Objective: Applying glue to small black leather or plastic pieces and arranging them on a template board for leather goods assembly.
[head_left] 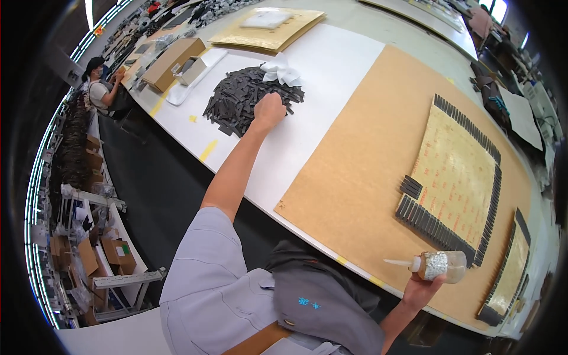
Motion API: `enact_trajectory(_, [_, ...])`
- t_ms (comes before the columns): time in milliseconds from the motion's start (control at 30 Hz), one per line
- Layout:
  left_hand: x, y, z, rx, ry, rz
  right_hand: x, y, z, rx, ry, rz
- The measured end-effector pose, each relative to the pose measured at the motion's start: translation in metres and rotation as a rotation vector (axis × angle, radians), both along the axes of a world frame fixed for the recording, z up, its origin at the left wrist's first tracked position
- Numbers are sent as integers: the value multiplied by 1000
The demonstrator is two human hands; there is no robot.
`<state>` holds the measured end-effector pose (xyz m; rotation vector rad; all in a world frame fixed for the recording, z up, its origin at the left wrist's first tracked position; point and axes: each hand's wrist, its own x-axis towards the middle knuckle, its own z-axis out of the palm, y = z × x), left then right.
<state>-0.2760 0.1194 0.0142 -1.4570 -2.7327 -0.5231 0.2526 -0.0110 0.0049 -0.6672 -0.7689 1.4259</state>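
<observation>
My left hand [270, 110] reaches to the right side of a heap of short dark strips [234, 102] on the white tabletop. Its fingers are curled closed, and what they hold, if anything, is hidden. Crumpled white paper or cloth [281, 71] lies on the heap's far edge. At the lower right, my right hand [421, 290] grips a clear squeeze bottle [454, 267] with a long thin nozzle pointing left. Beyond the bottle lies a yellowish sheet [454, 177] edged with rows of dark strips. A smaller sheet [510, 269], also edged with strips, lies farther right.
A large brown board [355, 142] covers the table's right part. Behind the heap are a stack of yellowish sheets [269, 29], a cardboard box [173, 64] and a white tray [198, 77]. Another person [102, 89] sits at the table's far left. Shelving with cartons [118, 254] stands left.
</observation>
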Motion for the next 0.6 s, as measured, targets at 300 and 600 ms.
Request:
enact_trajectory(300, [24, 4, -2, 194, -111, -200, 2, 0, 6, -10, -23, -26])
enact_trajectory(600, [15, 31, -11, -83, 57, -371, -3, -1, 10, 13, -34, -35])
